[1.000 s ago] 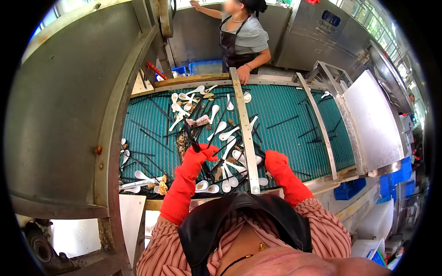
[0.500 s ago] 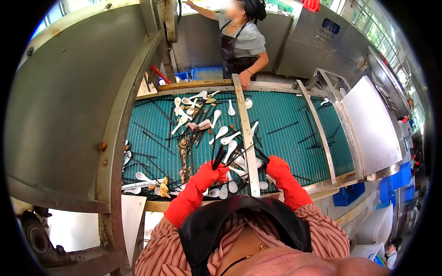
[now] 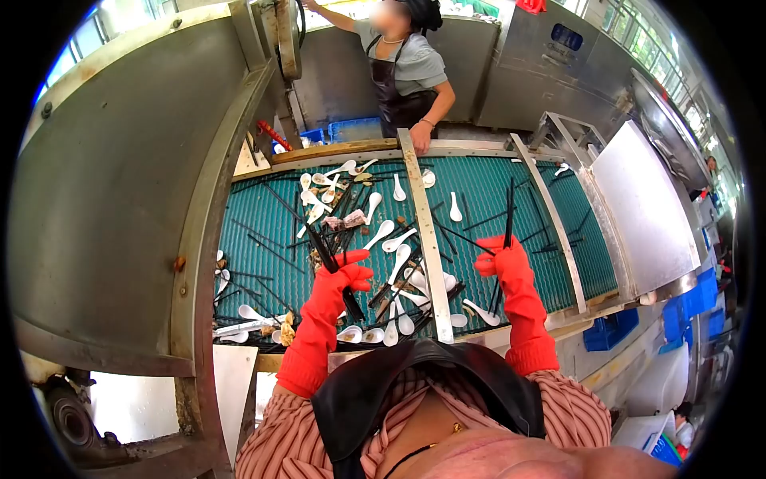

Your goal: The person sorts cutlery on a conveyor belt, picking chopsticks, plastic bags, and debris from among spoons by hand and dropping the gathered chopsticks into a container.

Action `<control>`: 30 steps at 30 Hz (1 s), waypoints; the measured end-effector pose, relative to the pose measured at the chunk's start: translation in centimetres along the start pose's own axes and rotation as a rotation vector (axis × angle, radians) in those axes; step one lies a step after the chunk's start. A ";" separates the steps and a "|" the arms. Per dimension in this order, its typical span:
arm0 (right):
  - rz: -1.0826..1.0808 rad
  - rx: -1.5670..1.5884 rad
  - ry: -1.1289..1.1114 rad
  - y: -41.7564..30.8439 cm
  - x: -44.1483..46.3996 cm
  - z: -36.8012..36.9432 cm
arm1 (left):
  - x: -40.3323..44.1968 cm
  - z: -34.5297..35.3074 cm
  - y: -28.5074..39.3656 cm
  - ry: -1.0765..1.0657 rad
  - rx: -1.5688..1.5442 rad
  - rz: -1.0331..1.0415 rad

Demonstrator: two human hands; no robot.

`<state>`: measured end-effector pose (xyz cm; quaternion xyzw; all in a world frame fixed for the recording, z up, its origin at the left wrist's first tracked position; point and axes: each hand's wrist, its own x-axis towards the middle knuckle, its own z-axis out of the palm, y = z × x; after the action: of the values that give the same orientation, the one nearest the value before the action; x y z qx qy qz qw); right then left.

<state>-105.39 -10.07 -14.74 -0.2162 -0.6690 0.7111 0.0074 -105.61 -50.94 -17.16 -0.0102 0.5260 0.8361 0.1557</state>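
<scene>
My left hand point(image 3: 337, 283), in a red rubber glove, is closed round a bundle of black chopsticks point(image 3: 321, 246) slanting up to the left. Also gloved in red, my right hand point(image 3: 511, 265) grips a few black chopsticks point(image 3: 509, 209); one stands nearly upright and another points left. Both hands are above a green ribbed belt point(image 3: 488, 188). White soup spoons point(image 3: 401, 259) lie between and beyond them, among loose chopsticks. Food scraps and a crumpled pinkish piece point(image 3: 343, 221) rest left of the middle.
A metal bar point(image 3: 429, 239) crosses the belt between my hands, and a second bar point(image 3: 550, 215) crosses further right. A large steel panel point(image 3: 128, 199) borders the left. Across the belt stands a person in a dark apron point(image 3: 391, 92), one hand at the bar's far end.
My hands have moved apart and further over the belt, the left going left with its bundle. Chopsticks in my right hand now point upward. More spoons show near the bar.
</scene>
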 end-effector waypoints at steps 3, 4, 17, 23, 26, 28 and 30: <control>-0.087 0.015 -0.095 -3.4 -1.9 2.1 | 0.3 -0.1 -0.3 -0.030 -0.010 -0.022; -0.111 0.018 -0.126 -4.0 -2.4 2.7 | 0.4 0.0 -0.5 -0.041 -0.013 -0.037; -0.350 -0.079 -0.324 -9.6 -8.1 8.8 | 0.5 7.3 0.3 -0.036 0.106 0.101; -0.140 0.065 -0.573 -10.3 -9.6 12.4 | 2.5 7.9 -1.2 -0.214 0.186 0.308; -0.293 0.017 -0.588 -8.5 -8.9 14.1 | 2.0 7.9 -2.0 -0.244 0.490 0.225; -0.372 -0.017 -0.603 -8.5 -9.0 15.3 | 1.1 8.0 -3.1 -0.265 0.464 0.269; -0.307 -0.080 -0.699 -8.2 -8.9 15.7 | 0.8 7.7 -2.9 -0.278 0.411 0.331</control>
<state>-104.60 -26.73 -4.06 0.1419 -0.6831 0.7057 -0.1231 -104.47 -42.79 -16.40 0.2220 0.6523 0.7195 0.0867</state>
